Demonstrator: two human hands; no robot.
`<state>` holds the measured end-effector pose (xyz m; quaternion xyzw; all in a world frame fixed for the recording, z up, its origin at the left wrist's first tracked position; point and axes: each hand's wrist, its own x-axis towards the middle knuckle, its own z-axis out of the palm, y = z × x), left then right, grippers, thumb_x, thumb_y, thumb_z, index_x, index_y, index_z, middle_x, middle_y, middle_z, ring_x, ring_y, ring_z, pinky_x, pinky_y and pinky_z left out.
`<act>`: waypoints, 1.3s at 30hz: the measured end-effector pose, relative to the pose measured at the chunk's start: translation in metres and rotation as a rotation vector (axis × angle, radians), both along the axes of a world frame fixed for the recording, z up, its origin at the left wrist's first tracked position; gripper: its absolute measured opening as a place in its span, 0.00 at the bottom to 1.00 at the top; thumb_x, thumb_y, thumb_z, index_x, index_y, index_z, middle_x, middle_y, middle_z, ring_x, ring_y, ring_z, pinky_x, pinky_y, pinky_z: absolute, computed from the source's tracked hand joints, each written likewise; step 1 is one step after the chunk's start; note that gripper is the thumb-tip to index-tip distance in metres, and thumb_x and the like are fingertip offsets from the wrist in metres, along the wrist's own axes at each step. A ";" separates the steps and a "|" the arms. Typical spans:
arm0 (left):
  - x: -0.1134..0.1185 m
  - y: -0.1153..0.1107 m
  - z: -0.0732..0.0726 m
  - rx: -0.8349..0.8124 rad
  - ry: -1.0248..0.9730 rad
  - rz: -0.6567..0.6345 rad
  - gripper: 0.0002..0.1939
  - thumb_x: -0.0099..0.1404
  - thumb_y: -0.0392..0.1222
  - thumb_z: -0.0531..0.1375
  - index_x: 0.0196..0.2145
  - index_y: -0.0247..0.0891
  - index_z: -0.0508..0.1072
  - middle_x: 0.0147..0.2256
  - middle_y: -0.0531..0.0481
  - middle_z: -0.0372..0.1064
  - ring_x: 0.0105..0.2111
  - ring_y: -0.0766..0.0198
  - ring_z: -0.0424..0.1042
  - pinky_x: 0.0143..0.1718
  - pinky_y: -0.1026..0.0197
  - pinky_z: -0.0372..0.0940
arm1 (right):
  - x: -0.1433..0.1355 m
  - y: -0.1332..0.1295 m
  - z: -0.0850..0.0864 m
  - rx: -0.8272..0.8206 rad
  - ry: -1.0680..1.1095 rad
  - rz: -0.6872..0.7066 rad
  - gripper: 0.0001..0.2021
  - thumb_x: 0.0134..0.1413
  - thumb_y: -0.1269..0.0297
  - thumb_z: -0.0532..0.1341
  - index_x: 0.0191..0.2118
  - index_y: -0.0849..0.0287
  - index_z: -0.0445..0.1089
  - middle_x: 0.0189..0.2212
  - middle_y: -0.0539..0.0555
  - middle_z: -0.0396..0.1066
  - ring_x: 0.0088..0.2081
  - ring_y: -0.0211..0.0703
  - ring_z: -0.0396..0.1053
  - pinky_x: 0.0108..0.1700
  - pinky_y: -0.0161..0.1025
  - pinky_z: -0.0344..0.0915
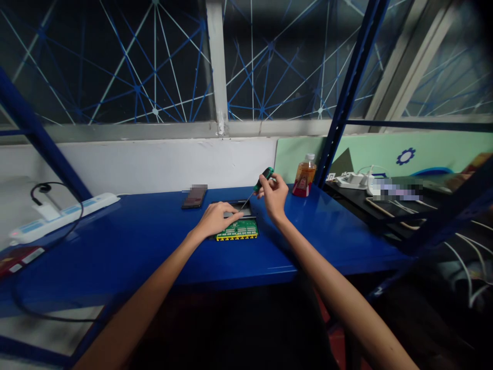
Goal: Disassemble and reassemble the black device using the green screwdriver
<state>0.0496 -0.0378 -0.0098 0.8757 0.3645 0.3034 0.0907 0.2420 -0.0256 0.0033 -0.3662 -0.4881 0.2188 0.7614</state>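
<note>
A screwdriver (264,179) with a green and black handle is held in my right hand (274,198), its thin shaft slanting down to the left. The shaft's tip meets the area of a dark open case (244,205), close to the fingertips of my left hand (217,220). Those left fingers are stretched out and lie over the left side of the case; whether they pinch anything small cannot be made out. At the near side of the case, a green circuit board (246,226) shows a row of yellow-edged ports (236,238). My left hand hides part of both.
A phone (194,197) lies behind my left hand on the blue table (154,221). A bottle of amber drink (304,176) stands back right. A white power strip (73,213) with a black cable lies left. Blue posts (342,103) and a cluttered dark desk (385,205) are right.
</note>
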 end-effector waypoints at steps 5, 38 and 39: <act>0.000 -0.001 0.000 -0.042 0.035 -0.055 0.18 0.66 0.54 0.56 0.37 0.41 0.80 0.38 0.46 0.77 0.40 0.56 0.73 0.44 0.56 0.64 | 0.010 -0.002 0.000 0.051 -0.146 -0.133 0.13 0.54 0.54 0.60 0.40 0.56 0.66 0.17 0.43 0.61 0.16 0.35 0.62 0.21 0.35 0.62; -0.043 0.015 0.020 -0.255 0.067 -0.229 0.16 0.57 0.51 0.64 0.40 0.41 0.79 0.45 0.43 0.73 0.46 0.53 0.72 0.51 0.49 0.63 | -0.017 -0.033 -0.002 0.097 -0.422 0.071 0.15 0.55 0.56 0.61 0.45 0.57 0.64 0.21 0.46 0.64 0.20 0.36 0.65 0.24 0.36 0.66; -0.044 0.015 0.020 -0.266 0.080 -0.239 0.16 0.57 0.51 0.65 0.40 0.41 0.79 0.45 0.44 0.73 0.45 0.53 0.72 0.51 0.50 0.63 | -0.019 -0.035 -0.002 0.098 -0.434 0.071 0.15 0.55 0.56 0.61 0.45 0.57 0.64 0.21 0.46 0.64 0.20 0.35 0.65 0.24 0.36 0.66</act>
